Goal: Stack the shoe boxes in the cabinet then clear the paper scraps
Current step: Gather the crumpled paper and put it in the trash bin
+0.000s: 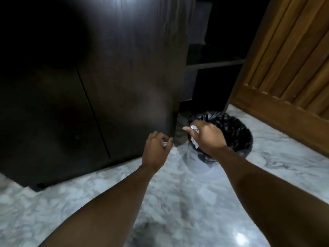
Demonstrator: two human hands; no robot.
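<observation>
Surroundings: a dark wood-grain cabinet (pixel 106 77) fills the left and centre of the view, its doors closed. To its right is an open section with a shelf (pixel 213 64); the contents are too dark to identify. A panelled wooden door (pixel 288 68) stands at the far right. The floor (pixel 178 193) is grey-white marble with a glossy reflection. A round bin (pixel 238 134) lined with a black plastic bag sits on the floor at the foot of the open section, between the cabinet corner and the door.

Obstructions: the lower corner of the cabinet lies just beside the left hand; the bin mouth is partly covered by the right hand.

Right hand (pixel 206 138): arm extended, palm down, over the near rim of the bin. Grip clenched round crumpled white paper scraps (pixel 195 130), which show above and below the fingers.

Left hand (pixel 154 152): arm extended, held above the floor short of the bin. Fingers curled, grip pinching a small white scrap (pixel 164 144).
</observation>
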